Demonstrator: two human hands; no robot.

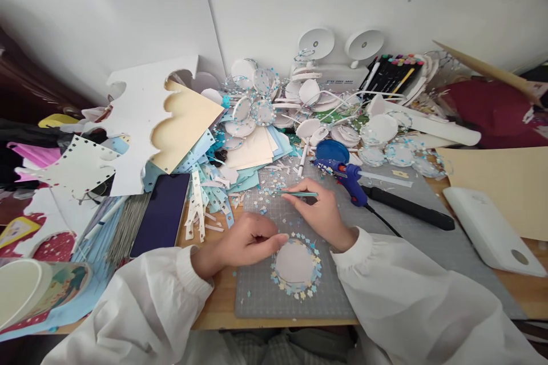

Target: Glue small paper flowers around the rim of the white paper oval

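Between the thumb and fingers of my right hand [319, 211] is a pair of teal tweezers [302, 194], its tips pointing left over small scattered paper flowers [263, 197]. My left hand [252, 239] is closed, its thumb at the upper left edge of a white disc [294, 264]; whether anything is in its fingers cannot be made out. Blue, yellow and white flowers ring the disc, which lies flat on the grey cutting mat [257, 296] near its front edge.
A blue glue gun [353, 182], black tool [411, 209] and white power bank [492, 231] lie to the right. Decorated discs [379, 128] crowd the back. Paper strips [197, 202], a phone [161, 214] and a cup [25, 291] stand left.
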